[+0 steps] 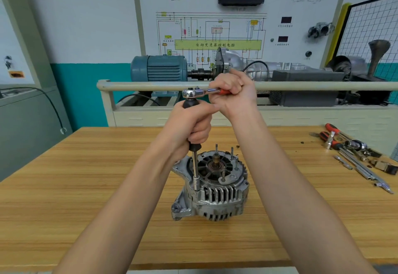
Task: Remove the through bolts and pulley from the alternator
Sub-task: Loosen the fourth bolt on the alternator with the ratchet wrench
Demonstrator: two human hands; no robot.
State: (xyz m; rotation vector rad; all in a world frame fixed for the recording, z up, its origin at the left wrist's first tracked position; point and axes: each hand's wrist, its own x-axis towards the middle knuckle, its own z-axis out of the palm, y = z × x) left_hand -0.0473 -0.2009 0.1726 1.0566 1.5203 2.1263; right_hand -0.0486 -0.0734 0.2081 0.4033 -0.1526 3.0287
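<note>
The left hand (189,123) grips the black driver handle (190,102), the right hand (233,93) grips the ratchet (202,92), socket (197,184) seated on a through bolt of the alternator (213,187) on the wooden bench (86,187); next, swing the ratchet to loosen it

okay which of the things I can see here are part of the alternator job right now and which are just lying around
In use:
alternator on the table
socket driver, left hand round its grip
ratchet on top, held by right hand
standing bolts

Lying about:
loose tools at the table's right edge
blue motor and wiring board behind
</note>
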